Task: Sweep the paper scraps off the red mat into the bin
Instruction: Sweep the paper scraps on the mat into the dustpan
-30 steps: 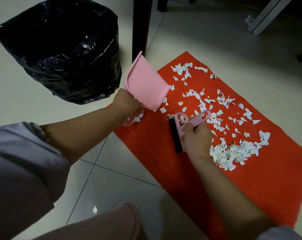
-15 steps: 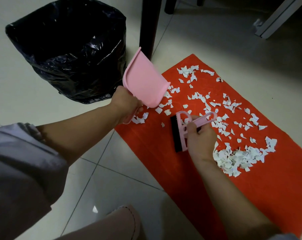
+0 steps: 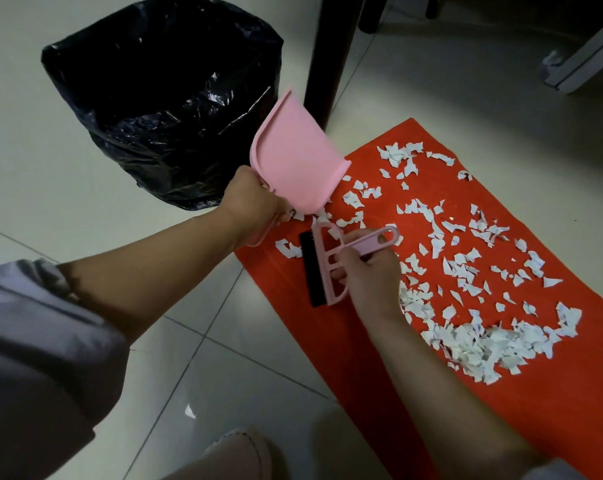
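A red mat [image 3: 521, 403] lies on the tiled floor, strewn with white paper scraps [image 3: 466, 268]; a thick heap of them [image 3: 494, 344] sits near its right side. My left hand [image 3: 255, 206] grips the handle of a pink dustpan [image 3: 296, 161], which is raised and tilted at the mat's left corner, beside the bin. My right hand [image 3: 369, 271] holds a small pink brush [image 3: 331, 261] by its handle, black bristles facing left over the mat's left edge. The bin [image 3: 161, 98], lined with a black bag, stands on the floor left of the mat.
A dark table leg [image 3: 331, 50] rises just behind the dustpan, between bin and mat. A white frame piece [image 3: 584, 53] lies at the top right. My shoe [image 3: 241, 452] shows at the bottom edge, and one scrap [image 3: 189, 412] lies on the tiles.
My right hand has drawn the brush a little leftward, toward the mat's edge. The dustpan stays raised in my left hand, and the view has shifted so the bin sits more centrally.
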Tool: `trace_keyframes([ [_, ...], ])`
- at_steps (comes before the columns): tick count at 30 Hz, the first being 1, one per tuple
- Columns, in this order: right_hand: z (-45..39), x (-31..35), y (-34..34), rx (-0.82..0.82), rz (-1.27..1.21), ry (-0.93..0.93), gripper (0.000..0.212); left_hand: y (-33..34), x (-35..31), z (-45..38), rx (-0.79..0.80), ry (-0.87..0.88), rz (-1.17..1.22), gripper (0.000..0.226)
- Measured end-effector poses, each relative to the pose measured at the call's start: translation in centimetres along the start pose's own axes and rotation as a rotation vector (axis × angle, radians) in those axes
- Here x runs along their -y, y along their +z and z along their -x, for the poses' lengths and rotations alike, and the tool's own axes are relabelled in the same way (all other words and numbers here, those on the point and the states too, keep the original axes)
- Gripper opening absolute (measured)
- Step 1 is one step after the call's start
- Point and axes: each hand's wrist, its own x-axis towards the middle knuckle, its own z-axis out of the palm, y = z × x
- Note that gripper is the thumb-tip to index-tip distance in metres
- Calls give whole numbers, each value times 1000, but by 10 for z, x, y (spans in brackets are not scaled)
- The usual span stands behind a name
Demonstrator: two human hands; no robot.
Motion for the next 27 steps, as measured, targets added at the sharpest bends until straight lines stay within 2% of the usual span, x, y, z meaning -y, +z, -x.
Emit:
trace_keyframes([
  [4, -4, 4, 35, 146, 64, -25, 7, -9, 6, -9, -63, 42, -110, 46],
  [7, -13, 3, 49, 149, 184, 9, 12, -12, 13, -16, -82, 36, -135, 43],
  [11, -19, 0, 40, -116, 258, -3, 15, -13, 16, -20, -103, 38, -115, 35],
  [14, -20, 1, 29, -228, 123, -64, 15, -12, 16, -20, -114, 86, -130, 39],
  [16, -20, 4, 30, -123, 37, -75, 14, -11, 15, -22, -138, 134, -159, 39],
  [19, -21, 7, 44, 92, 34, -35, 11, -10, 11, -22, -158, 181, -186, 40],
  [21, -25, 5, 49, 113, 73, 28, 12, -10, 9, -22, -170, 211, -203, 39],
  [23, -28, 6, 44, 6, 102, 77, 18, -10, 9, -23, -191, 235, -221, 38],
  [25, -31, 7, 37, -130, 83, 23, 26, -11, 9, -25, -210, 257, -245, 38],
  [27, -33, 9, 34, -181, 14, -33, 25, -11, 9, -27, -227, 276, -260, 39],
])
